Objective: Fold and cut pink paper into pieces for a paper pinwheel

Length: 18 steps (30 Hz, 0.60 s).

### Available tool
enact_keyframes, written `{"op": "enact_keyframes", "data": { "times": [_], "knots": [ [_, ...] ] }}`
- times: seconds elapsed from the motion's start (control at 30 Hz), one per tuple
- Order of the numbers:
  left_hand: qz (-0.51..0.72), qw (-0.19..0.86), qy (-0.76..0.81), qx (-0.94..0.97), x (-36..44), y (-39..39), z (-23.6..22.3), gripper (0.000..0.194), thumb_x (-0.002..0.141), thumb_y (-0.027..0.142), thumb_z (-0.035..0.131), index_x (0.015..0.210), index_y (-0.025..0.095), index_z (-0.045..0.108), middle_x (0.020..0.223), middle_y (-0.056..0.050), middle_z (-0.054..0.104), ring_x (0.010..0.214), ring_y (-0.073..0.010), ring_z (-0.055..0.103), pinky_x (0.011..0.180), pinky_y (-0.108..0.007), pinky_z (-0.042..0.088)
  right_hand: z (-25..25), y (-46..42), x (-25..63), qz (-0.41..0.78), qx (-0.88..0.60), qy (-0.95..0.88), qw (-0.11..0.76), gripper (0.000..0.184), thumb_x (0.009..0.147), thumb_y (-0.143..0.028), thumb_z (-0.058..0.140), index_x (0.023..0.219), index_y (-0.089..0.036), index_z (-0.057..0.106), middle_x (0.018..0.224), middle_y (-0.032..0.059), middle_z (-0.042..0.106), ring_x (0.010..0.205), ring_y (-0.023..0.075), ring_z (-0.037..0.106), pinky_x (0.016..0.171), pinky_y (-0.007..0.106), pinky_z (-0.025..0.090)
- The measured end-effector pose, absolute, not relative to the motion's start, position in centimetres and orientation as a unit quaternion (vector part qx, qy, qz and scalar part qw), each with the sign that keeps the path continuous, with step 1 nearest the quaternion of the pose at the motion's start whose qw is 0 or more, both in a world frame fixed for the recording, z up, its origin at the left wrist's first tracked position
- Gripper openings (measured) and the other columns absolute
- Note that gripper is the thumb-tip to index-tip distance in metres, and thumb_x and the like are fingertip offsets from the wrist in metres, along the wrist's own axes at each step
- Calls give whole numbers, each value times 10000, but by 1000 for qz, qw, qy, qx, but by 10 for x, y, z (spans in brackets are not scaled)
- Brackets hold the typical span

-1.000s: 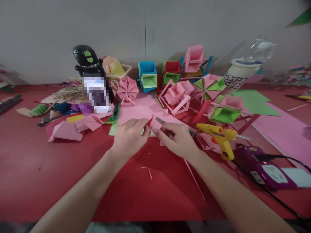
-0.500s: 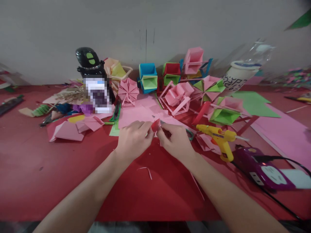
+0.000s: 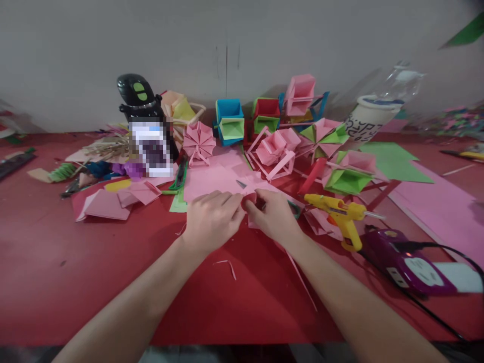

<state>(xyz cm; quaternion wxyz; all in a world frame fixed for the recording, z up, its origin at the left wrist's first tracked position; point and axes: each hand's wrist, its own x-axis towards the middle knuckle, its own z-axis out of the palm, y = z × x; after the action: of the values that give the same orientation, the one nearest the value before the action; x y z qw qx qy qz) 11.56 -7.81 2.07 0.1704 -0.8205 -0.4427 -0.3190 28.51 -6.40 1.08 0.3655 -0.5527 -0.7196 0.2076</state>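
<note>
My left hand [image 3: 214, 219] and my right hand [image 3: 274, 217] meet knuckle to knuckle over the red table [image 3: 75, 262]. The left fingers are pinched on a small pink-red paper piece [image 3: 248, 198] between the two hands. The right hand is closed round a pair of scissors; their grey blade tip [image 3: 241, 184] pokes out above the fingers and a green handle loop [image 3: 294, 208] shows behind the hand. A pink paper sheet [image 3: 212, 176] lies just beyond both hands.
A yellow glue gun [image 3: 342, 214] and a purple power strip [image 3: 408, 259] with cables lie to the right. Folded paper boxes [image 3: 230, 121] and pinwheels line the wall, with a black bottle [image 3: 138, 98] at the left. Paper strips [image 3: 227, 264] lie near my wrists.
Both hands have drawn closer together and slightly toward me. The red paper piece, raised between the fingertips before, is now mostly hidden between the hands; the scissor blade shows less.
</note>
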Motion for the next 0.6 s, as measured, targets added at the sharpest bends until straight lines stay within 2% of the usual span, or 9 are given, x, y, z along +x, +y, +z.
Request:
{"op": "enact_keyframes", "data": {
  "times": [0.2,0.37,0.43,0.47,0.53,0.6],
  "knots": [
    [-329,162,-431,-825,118,-79,19,220,874,142,522,839,202,730,609,9,661,566,-140,579,539,-289,379,7,-59,288,160,-559,-719,381,304,751,-211,561,566,-219,321,521,-61,359,528,102,314,525,256,233],
    [-323,118,-433,-833,119,-81,17,196,895,158,533,907,196,725,680,-4,709,600,-148,627,559,-270,445,8,-57,291,178,-536,-723,399,228,744,-170,528,585,-211,369,540,-57,395,532,103,360,532,245,279],
    [-326,67,-418,-845,117,-81,19,186,913,199,563,1029,190,708,865,-36,758,776,-174,694,670,-278,527,10,-58,293,203,-516,-726,407,130,704,-118,511,612,-195,462,565,-48,467,554,108,413,549,238,317],
    [-324,37,-406,-854,114,-80,21,240,913,220,588,1133,188,679,1031,-65,757,934,-197,702,771,-297,556,11,-58,295,222,-503,-730,407,98,686,-95,501,647,-182,523,589,-41,511,572,112,440,561,235,338],
    [-304,-19,-378,-874,108,-79,24,469,893,242,648,1349,188,552,1388,-125,606,1260,-245,582,985,-364,531,14,-59,297,269,-473,-740,395,164,690,-82,506,763,-159,632,668,-21,602,624,126,502,597,237,387],
    [-280,-58,-360,-888,101,-76,26,625,881,208,670,1459,216,434,1545,-137,442,1387,-258,469,1074,-410,486,17,-60,300,310,-451,-749,373,208,733,-114,543,874,-150,691,739,1,661,676,146,551,637,253,427]
  ]
}}
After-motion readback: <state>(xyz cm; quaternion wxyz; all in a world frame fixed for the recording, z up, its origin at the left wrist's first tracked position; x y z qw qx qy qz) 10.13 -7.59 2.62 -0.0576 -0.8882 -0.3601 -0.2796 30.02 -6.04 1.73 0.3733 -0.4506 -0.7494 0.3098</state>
